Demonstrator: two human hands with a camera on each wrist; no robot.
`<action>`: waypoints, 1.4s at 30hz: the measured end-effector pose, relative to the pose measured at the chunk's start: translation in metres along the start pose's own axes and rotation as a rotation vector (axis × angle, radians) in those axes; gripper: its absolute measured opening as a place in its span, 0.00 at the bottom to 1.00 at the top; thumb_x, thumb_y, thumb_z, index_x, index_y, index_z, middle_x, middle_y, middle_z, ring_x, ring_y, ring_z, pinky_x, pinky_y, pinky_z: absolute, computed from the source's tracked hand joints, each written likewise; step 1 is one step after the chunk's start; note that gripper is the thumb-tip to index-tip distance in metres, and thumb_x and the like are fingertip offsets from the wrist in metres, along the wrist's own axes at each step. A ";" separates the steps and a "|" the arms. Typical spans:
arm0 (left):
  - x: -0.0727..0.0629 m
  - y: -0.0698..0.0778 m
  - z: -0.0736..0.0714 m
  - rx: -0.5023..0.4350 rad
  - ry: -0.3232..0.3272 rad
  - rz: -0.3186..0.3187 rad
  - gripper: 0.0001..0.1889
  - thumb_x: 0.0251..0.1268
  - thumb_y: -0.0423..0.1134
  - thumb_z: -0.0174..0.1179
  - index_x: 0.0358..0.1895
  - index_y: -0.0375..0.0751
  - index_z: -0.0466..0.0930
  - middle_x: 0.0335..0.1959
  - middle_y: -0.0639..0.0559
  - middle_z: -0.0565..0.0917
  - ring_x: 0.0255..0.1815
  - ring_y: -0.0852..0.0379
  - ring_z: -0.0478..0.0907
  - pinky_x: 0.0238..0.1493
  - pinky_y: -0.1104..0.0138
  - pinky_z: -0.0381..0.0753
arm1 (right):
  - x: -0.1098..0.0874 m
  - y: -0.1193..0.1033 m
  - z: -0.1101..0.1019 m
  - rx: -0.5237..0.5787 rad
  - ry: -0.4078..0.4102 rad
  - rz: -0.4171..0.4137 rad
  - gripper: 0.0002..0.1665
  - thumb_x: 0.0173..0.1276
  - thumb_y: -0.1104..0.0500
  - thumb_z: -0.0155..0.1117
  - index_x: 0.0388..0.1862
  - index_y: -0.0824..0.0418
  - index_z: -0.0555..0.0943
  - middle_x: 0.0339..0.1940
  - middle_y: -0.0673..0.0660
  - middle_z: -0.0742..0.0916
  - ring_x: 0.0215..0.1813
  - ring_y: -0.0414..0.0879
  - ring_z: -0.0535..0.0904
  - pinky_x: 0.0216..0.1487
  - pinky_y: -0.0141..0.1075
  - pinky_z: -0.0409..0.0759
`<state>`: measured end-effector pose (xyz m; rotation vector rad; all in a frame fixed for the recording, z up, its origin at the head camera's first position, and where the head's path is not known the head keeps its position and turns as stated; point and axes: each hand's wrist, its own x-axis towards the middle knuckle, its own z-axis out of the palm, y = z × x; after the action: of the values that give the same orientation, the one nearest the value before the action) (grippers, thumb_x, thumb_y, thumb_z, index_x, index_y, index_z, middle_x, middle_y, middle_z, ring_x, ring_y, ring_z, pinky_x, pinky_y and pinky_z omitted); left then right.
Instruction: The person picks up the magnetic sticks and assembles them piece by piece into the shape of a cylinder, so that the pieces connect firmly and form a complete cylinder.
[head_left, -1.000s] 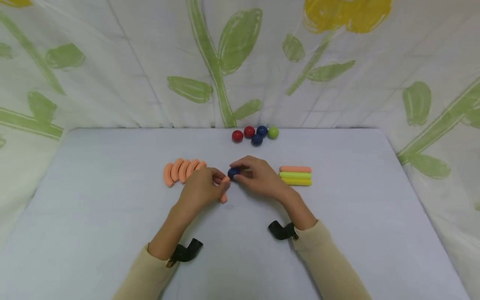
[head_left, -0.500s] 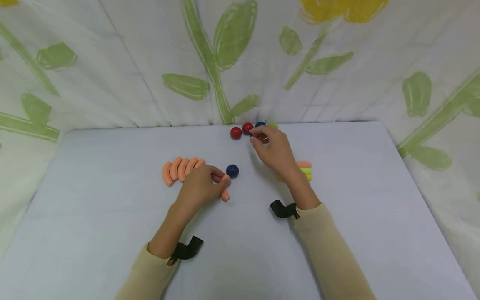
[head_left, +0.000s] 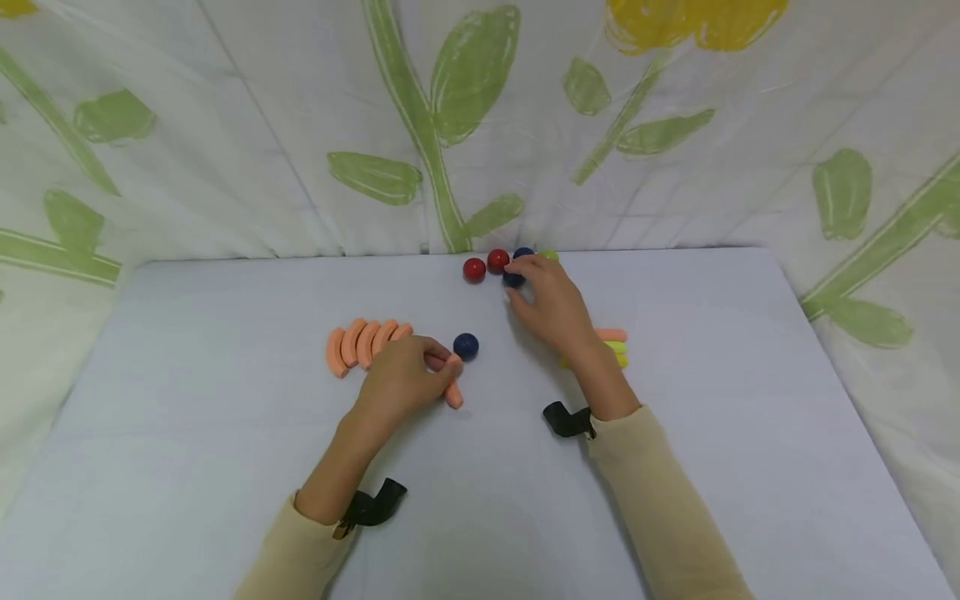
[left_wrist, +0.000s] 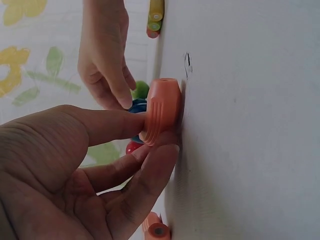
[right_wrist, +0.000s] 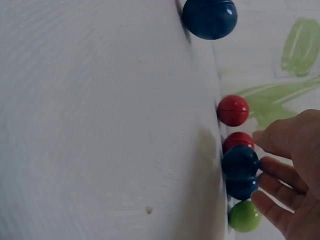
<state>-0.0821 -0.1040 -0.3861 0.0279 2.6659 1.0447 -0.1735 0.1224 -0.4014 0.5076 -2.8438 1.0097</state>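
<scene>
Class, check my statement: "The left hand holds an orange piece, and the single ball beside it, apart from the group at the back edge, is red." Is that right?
Not quite: the single ball is dark blue, not red, as the head view shows. The left hand does hold an orange piece.

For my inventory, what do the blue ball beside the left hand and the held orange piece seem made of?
Blue ball: probably plastic or lacquered wood; glossy, showing highlights.
Orange piece: probably plastic; satin, smooth, with crisp ridges, no visible grain.
</scene>
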 end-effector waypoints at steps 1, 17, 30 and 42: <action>0.000 0.000 0.000 -0.001 0.001 0.001 0.14 0.71 0.47 0.67 0.49 0.42 0.91 0.39 0.54 0.93 0.44 0.54 0.86 0.40 0.65 0.80 | 0.000 0.001 0.001 -0.006 -0.010 -0.005 0.21 0.76 0.62 0.67 0.64 0.65 0.84 0.66 0.63 0.84 0.72 0.59 0.77 0.76 0.51 0.74; 0.001 0.002 0.004 -0.015 -0.034 -0.015 0.09 0.69 0.44 0.67 0.39 0.44 0.92 0.33 0.55 0.92 0.35 0.60 0.85 0.36 0.67 0.80 | -0.004 0.006 0.003 -0.052 -0.020 -0.001 0.22 0.75 0.61 0.68 0.65 0.66 0.83 0.63 0.65 0.83 0.67 0.59 0.79 0.72 0.52 0.78; 0.000 -0.001 -0.002 0.004 -0.028 -0.046 0.12 0.70 0.46 0.66 0.43 0.42 0.90 0.35 0.55 0.92 0.37 0.58 0.85 0.36 0.66 0.79 | -0.002 -0.002 0.003 -0.085 -0.138 0.034 0.24 0.73 0.61 0.71 0.65 0.66 0.83 0.64 0.67 0.83 0.65 0.61 0.83 0.70 0.53 0.80; 0.000 -0.001 -0.003 -0.001 -0.006 -0.041 0.11 0.67 0.46 0.66 0.40 0.42 0.89 0.30 0.54 0.90 0.34 0.57 0.82 0.35 0.66 0.76 | -0.010 -0.009 -0.001 0.043 -0.217 0.020 0.22 0.72 0.61 0.72 0.63 0.66 0.84 0.62 0.64 0.89 0.65 0.57 0.86 0.68 0.49 0.83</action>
<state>-0.0832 -0.1073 -0.3847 -0.0244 2.6493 1.0310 -0.1614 0.1192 -0.3974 0.6299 -3.0265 1.0842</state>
